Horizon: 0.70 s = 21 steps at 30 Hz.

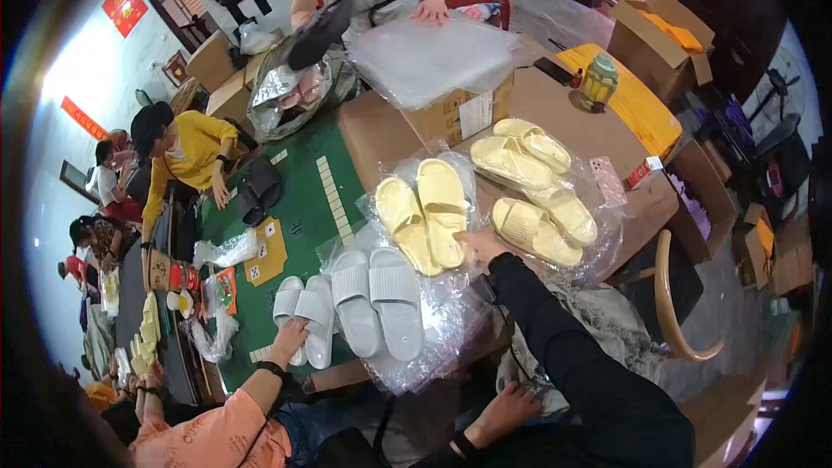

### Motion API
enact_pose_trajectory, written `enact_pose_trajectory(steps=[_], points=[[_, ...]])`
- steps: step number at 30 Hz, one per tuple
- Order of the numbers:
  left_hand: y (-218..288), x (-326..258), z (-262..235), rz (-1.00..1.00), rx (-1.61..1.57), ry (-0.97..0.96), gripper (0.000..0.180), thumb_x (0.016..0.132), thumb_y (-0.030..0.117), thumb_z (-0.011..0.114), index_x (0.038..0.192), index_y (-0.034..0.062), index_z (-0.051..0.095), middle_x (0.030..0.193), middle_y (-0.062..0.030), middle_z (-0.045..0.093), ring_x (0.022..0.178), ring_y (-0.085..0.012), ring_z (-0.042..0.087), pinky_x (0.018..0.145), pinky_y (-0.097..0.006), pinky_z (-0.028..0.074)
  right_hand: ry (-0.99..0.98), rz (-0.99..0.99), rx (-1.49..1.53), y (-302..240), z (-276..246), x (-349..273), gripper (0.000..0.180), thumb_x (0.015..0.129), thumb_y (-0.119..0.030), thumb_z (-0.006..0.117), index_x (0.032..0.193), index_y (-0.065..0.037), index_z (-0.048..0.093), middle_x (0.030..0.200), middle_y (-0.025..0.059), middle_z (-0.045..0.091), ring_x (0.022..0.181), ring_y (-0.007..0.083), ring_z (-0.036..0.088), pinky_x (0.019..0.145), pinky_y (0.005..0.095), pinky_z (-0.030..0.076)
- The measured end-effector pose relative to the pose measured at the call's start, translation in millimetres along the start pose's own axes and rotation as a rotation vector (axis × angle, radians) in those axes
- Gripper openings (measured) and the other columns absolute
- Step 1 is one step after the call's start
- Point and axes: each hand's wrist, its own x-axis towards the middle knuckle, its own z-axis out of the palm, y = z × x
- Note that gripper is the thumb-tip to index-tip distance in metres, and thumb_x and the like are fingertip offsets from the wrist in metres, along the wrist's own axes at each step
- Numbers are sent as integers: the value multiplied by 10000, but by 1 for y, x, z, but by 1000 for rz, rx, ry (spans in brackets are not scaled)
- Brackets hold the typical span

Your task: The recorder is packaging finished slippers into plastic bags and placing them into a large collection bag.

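My right hand (482,245), at the end of a black sleeve, has its fingers closed at the edge of a yellow slipper (442,208). The other yellow slipper (407,224) lies close against its left side, over clear plastic bags (446,308). Lower down, near grey fluffy cloth (568,329), is my left hand (507,409) with a black wristband. Its fingers are bent and partly in shadow; I cannot tell whether it holds anything. Two more pairs of yellow slippers, one pair (520,154) behind the other (544,227), lie in clear plastic to the right of my right hand.
To the left, a co-worker's hand (290,335) touches grey slippers (316,321); another grey pair (377,299) lies beside them. A person across the table rests a hand (431,9) on plastic sheets (433,56) over a cardboard box (468,117). A jar (598,82) and phone (607,180) are rightward.
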Motion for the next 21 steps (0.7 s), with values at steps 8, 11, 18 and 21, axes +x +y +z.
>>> enact_pose_trajectory(steps=[8,11,18,21], points=[[-18,-3,-40,15,247,-112,277,847,191,501,1108,130,570,850,-82,585,844,-242,607,807,-400,464,136,-45,16,-5,-24,29,237,815,-184,569,814,46,624,763,120,614,652,192,541,575,389,441],[-51,-55,-26,-91,398,-144,259,839,201,521,1072,102,573,873,-103,588,857,-259,596,800,-406,458,17,-623,-773,-14,-34,11,245,835,-151,566,973,34,649,889,83,646,783,143,583,674,323,480],[-138,-348,-34,-384,474,-238,254,820,225,570,989,36,579,928,-151,595,886,-299,571,783,-418,443,-49,-279,269,-2,-36,17,368,799,-293,648,1011,7,666,885,79,669,760,170,622,647,312,501],[-172,-449,-25,-588,446,-267,268,812,235,591,953,8,582,951,-172,598,898,-316,560,776,-424,437,78,-326,-248,-7,-24,18,447,755,-330,668,1006,39,658,895,131,682,801,226,642,661,355,507]])
